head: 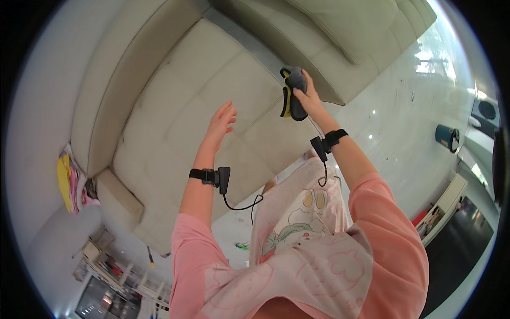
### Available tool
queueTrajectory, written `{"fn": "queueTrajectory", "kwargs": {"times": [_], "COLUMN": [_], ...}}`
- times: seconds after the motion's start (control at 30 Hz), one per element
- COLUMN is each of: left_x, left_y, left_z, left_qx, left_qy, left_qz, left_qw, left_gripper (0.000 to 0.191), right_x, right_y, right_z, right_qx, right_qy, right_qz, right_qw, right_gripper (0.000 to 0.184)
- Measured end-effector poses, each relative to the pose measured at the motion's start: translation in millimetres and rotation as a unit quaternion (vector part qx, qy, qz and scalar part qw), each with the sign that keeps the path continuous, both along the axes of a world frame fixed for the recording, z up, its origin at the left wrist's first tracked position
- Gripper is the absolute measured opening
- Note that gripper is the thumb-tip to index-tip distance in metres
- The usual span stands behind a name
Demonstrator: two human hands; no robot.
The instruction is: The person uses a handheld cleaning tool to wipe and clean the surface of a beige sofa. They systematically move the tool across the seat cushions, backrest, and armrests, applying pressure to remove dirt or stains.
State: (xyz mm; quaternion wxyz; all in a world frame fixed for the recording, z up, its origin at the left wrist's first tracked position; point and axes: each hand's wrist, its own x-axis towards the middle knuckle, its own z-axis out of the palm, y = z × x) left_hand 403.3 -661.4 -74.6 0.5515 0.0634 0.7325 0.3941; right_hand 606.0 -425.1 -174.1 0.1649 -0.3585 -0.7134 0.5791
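Observation:
My right hand (312, 95) grips a thick folded cloth (297, 93), dark grey on one side and yellow on the other, with black edging. It is held up over the far right part of a beige tufted sofa seat (187, 107). Over the middle of that seat my left hand (222, 121) hovers with nothing in it, its fingers apart and slightly curled. A black strap with a small device and cable circles each forearm, the left strap (209, 176) and the right strap (334, 139).
Beyond a grey gap stands another sofa section (318, 40). Pale glossy floor (378, 131) spreads to the right, with a dark teal bin (447, 137) on it. Clothes (73, 183) hang past the left armrest (119, 195). A low cabinet (442, 209) stands at the lower right.

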Motion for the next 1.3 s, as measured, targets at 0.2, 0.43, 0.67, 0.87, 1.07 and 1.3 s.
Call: {"fn": "queueTrajectory", "kwargs": {"times": [0.2,0.43,0.67,0.87,1.07,1.3], "left_x": [2.6,-0.2,10.4,10.4,10.5,11.6], "left_y": [77.1,176.4,177.5,173.3,175.2,167.4], "left_z": [-109.3,-205.2,-257.5,-264.1,-265.7,-278.3], "left_qx": [-0.005,-0.092,-0.096,-0.096,-0.116,-0.119], "left_qy": [0.282,0.55,0.651,0.637,0.619,0.624], "left_qz": [-0.166,-0.203,-0.156,-0.159,-0.174,-0.175], "left_qw": [0.945,0.805,0.736,0.748,0.757,0.752], "left_gripper": [0.074,0.077,0.071,0.074,0.077,0.077], "right_x": [23.0,-0.2,-153.6,-58.6,106.4,-90.3], "right_y": [-35.8,32.8,97.1,64.0,50.4,62.7], "right_z": [-100.0,-168.6,-198.8,-226.1,-204.2,-240.4], "right_qx": [0.136,-0.218,-0.386,-0.287,-0.248,-0.172], "right_qy": [-0.26,-0.148,0.014,-0.104,-0.235,-0.061], "right_qz": [0.095,0.036,0.177,0.169,0.257,0.128], "right_qw": [0.951,0.964,0.905,0.937,0.904,0.975], "right_gripper": [0.07,0.052,0.068,0.034,0.038,0.057]}}
